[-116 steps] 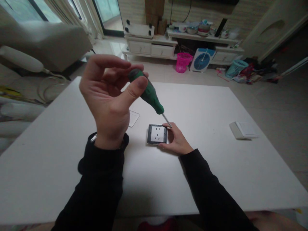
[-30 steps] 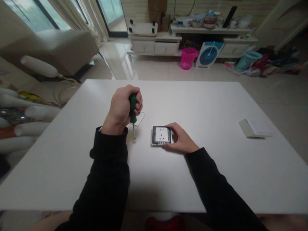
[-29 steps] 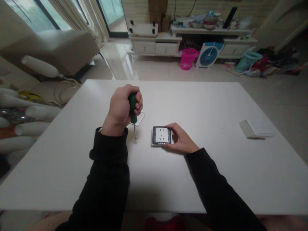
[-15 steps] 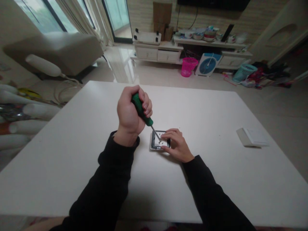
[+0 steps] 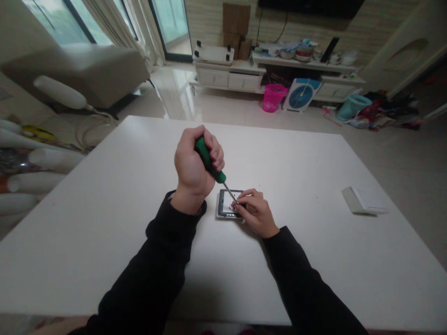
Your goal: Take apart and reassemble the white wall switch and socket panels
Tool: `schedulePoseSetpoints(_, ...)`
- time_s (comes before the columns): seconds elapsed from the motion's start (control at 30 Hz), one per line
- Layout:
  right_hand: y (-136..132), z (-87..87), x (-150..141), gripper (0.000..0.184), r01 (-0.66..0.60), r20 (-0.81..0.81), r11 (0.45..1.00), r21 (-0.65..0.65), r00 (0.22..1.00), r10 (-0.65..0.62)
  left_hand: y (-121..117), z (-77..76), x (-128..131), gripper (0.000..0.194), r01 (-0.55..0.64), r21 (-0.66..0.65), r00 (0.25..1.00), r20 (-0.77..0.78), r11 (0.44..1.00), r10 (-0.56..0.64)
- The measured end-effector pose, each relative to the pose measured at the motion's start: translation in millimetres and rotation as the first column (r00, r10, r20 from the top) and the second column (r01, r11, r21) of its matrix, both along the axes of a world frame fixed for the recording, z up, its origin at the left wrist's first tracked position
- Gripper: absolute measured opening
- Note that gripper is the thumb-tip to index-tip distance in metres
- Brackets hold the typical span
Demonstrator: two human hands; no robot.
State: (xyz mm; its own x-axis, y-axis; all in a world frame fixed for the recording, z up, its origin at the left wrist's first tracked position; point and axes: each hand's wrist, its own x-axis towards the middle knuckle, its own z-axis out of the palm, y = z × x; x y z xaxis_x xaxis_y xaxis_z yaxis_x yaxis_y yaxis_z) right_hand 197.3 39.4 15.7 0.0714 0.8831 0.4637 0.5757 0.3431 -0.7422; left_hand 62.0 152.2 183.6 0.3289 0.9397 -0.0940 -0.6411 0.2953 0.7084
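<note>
My left hand (image 5: 197, 165) is wrapped round the green handle of a screwdriver (image 5: 209, 159), whose metal shaft slants down to the right. Under its tip lies a small flat rectangular device (image 5: 220, 209) with a dark grey frame, a white middle and a pale edge. Several tiny dark pieces, perhaps screws, rest on the white part. Thumb and forefinger of my right hand (image 5: 257, 214) are pinched together at the screwdriver's tip, over the device's right side. Whatever sits between those fingertips is too small to make out.
The device lies on a white table (image 5: 296, 167). A small white and grey folded item (image 5: 365, 200) lies at the table's right. Beyond the far edge stand a pink basket (image 5: 274, 97), a blue and white fan (image 5: 301, 94) and a low white cabinet (image 5: 244, 81).
My right thumb and fingers have closed in to a pinch at the screwdriver's tip. My left hand and the screwdriver have shifted slightly to the right.
</note>
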Motion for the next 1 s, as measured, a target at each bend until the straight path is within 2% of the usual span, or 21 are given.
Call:
schedulePoseSetpoints(0.43, -0.8, 4.1, -0.6, 0.014, -0.034, 0.041, 0.999, -0.033, 0.999, 0.035, 0.3, 0.9, -1.4, 0.052, 0.0, 0.026, 1.0, 0.015, 1.0, 0.0)
schedulePoseSetpoints(0.8, -0.3, 3.2, -1.8, 0.015, -0.038, 0.043, 0.998, -0.044, 0.998, 0.04, -1.8, 2.3, -0.2, 0.052, -0.002, 0.009, 0.998, -0.066, 1.0, 0.003)
schedulePoseSetpoints(1.0, 0.8, 0.6, -2.0, 0.014, -0.055, 0.047, 0.998, -0.028, 0.997, 0.056, -2.4, 2.3, -0.6, 0.052, 0.0, 0.006, 0.999, -0.055, 1.0, 0.0)
